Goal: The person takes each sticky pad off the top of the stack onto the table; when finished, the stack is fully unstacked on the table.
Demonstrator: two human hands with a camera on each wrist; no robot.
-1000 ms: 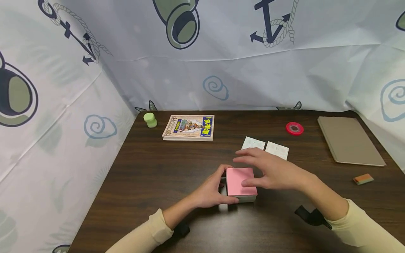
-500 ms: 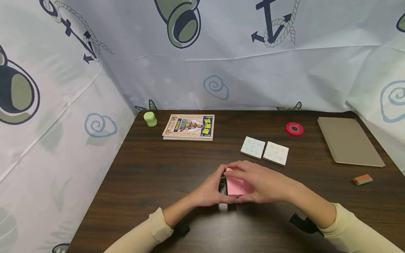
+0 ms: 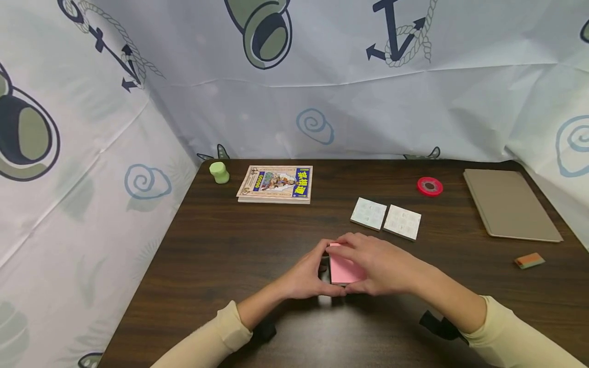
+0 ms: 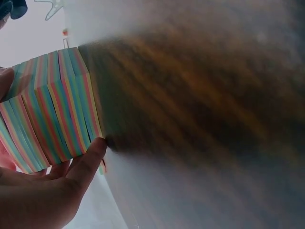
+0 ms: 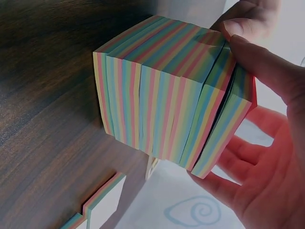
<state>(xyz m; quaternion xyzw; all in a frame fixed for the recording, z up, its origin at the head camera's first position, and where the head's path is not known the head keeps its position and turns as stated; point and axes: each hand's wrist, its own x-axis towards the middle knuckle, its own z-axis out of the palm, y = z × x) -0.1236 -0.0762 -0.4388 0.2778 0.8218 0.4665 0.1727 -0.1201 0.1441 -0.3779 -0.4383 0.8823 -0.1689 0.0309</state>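
A tall stack of multicoloured sticky note pads (image 3: 345, 270) stands on the table, with a pink sheet on top. My left hand (image 3: 301, 278) holds the stack from its left side, fingers at the back and thumb at the front. My right hand (image 3: 386, 263) grips the upper part from the right. In the right wrist view, dark gaps show near the top of the stack (image 5: 162, 90), by my right thumb. The left wrist view shows a left fingertip low on the striped side (image 4: 52, 114). Two thin pads, one pale blue (image 3: 368, 213) and one whitish (image 3: 402, 222), lie behind the stack.
On the dark wooden table (image 3: 221, 245) are a green hourglass-shaped object (image 3: 219, 173), a booklet with a colourful cover (image 3: 276, 184), a red ring-shaped roll (image 3: 430, 186), a beige flat folder or book (image 3: 511, 204) and a small orange-and-green block (image 3: 529, 260). Patterned cloth hangs behind.
My right hand has come down and left from over the stack and now grips its upper part. The two thin pads, partly covered before, are in full sight. My left hand stays put.
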